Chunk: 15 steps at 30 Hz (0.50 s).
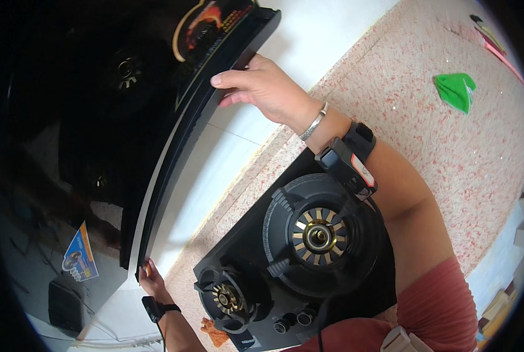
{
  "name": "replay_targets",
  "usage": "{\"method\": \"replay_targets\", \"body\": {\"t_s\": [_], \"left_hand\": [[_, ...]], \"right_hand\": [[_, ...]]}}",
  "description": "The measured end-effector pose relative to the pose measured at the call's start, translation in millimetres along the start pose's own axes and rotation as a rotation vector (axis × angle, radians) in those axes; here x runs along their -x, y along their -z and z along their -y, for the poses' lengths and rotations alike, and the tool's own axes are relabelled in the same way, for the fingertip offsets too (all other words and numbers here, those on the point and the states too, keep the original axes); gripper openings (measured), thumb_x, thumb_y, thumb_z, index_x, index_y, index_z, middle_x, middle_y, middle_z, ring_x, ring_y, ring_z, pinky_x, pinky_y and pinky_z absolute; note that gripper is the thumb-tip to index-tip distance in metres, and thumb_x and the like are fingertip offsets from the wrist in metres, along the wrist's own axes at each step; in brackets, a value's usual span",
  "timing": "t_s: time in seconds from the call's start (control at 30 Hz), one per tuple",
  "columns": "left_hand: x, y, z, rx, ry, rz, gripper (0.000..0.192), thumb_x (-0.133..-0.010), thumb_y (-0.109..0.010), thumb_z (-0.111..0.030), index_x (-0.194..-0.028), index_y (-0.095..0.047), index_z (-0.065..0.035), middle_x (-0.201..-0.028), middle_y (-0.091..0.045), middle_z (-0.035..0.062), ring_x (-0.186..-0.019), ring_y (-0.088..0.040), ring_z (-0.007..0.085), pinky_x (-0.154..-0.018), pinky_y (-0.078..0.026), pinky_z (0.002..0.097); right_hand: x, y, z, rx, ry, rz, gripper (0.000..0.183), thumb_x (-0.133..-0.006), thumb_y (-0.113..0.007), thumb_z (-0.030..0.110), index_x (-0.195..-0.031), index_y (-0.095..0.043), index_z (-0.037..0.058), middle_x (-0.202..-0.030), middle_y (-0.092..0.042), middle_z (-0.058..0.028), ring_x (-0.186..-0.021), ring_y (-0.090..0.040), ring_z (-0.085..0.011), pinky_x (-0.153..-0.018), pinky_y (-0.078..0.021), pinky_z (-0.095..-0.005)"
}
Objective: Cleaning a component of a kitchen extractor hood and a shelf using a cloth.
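A glossy black panel, apparently a range hood front (pixel 90 123), fills the left of the picture, with stickers and mirrored burners on it. My right hand (pixel 255 90) is at its lower edge, the thumb on the near face and some fingertips hidden behind the rim. Near the far lower corner of that edge, my left hand (pixel 152 279) has its fingers bent around a small orange-and-dark item, too small to name. Below my arms lies a black two-burner gas hob (pixel 262 246), with a large burner (pixel 320 236) and a smaller burner (pixel 226 298).
The hob stands on a speckled pink countertop (pixel 398 132) against a white tiled wall (pixel 226 136). A green cloth (pixel 456 92) lies on the counter at the right, and an orange cloth (pixel 214 333) beside the hob. Cables run along the lower left.
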<state>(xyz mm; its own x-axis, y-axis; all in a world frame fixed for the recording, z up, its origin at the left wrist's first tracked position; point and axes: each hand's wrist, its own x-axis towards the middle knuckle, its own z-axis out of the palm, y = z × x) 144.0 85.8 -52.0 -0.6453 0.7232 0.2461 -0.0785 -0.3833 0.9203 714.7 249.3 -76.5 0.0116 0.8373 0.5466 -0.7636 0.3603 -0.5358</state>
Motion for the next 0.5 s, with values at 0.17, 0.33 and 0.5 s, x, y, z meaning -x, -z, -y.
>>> {"method": "replay_targets", "body": {"t_s": [0.17, 0.33, 0.5], "left_hand": [[-2, 14, -5, 0.054, 0.007, -0.089, 0.022, -0.089, -0.044, -0.011, -0.098, -0.051, 0.0079, -0.097, -0.056, 0.0172, -0.094, -0.056, 0.0259, -0.088, -0.047, 0.0339], [-18, 43, 29, -1.019, -0.661, 0.052, 0.03, -0.078, -0.065, -0.009, -0.103, -0.054, 0.0028, -0.087, -0.063, 0.0094, -0.082, -0.059, 0.0152, -0.071, -0.047, 0.0246], [-16, 3, 12, 0.34, 0.222, -0.135, 0.021, -0.088, -0.046, -0.013, -0.096, -0.049, 0.0059, -0.092, -0.058, 0.0196, -0.087, -0.059, 0.0299, -0.079, -0.053, 0.0377]], "right_hand": [[-14, -13, -12, -0.08, -0.062, -0.053, 0.023, -0.073, -0.067, 0.012, -0.091, -0.058, 0.0007, -0.087, -0.061, -0.0099, -0.079, -0.059, -0.0177, -0.066, -0.0509, -0.0287], [-17, 5, -7, -0.019, -0.187, -0.111, 0.017, -0.079, -0.061, 0.014, -0.089, -0.059, -0.0005, -0.086, -0.058, -0.0095, -0.082, -0.057, -0.0185, -0.079, -0.0496, -0.0329], [-18, 6, -1, -0.112, -0.242, -0.138, 0.016, -0.08, -0.06, 0.012, -0.093, -0.056, 0.0028, -0.095, -0.059, -0.0107, -0.093, -0.055, -0.0216, -0.089, -0.0434, -0.0393]]}}
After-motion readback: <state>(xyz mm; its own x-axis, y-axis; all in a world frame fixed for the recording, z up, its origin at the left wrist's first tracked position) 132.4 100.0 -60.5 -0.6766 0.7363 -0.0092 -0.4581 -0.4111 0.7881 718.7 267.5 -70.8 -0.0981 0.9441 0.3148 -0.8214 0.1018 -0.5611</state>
